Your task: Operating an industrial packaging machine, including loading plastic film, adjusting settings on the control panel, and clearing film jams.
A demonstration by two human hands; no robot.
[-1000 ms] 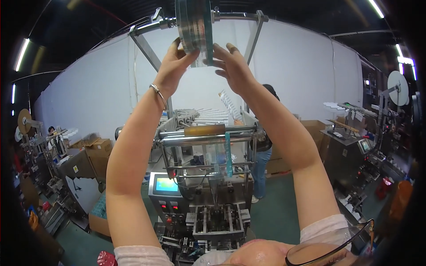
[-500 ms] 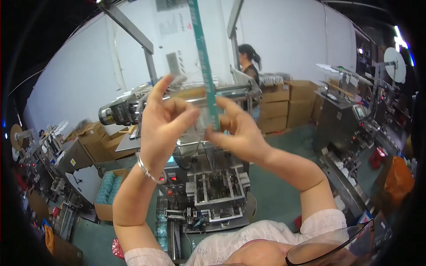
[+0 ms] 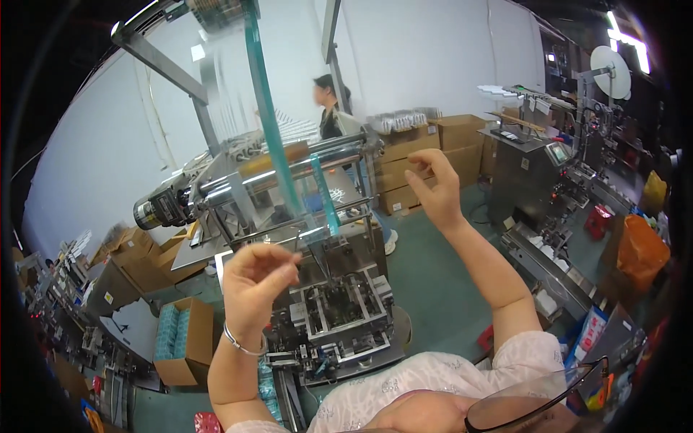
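- Above and before us, between the overhead roll [image 3: 215, 13] and the metal rollers [image 3: 317, 153]: one length of film [image 3: 266, 108], teal along a band, clear beside it, hanging free and blurred.
- Handling, by our judgement: very light, limp, smooth and inclined to slip; apt to crease, twist or cling, and likely to tear if jerked. We rate the roll itself as far heavier.
- Place to hold, as we judge it: flat between thumb and fingers at the teal band, which shows best, with our second hand on the clear side so the width lies even.
- Companion piece: a teal-edged strand [image 3: 325, 195] at the rollers, running down toward the machine's metal workings [image 3: 343, 310].
- Left hand [image 3: 256, 281]: raised low in front of the rollers, elbow bent, fingers curled, thumb tip close to the index finger; whether clear film lies in that pinch we cannot tell. Metal bangle [image 3: 234, 341] at the wrist.
- Right hand [image 3: 437, 187]: lifted well out to the right, before the stacked cartons [image 3: 404, 173], fingers bent, thumb apart, nothing held; forearm slanting up and inward from a bent elbow.
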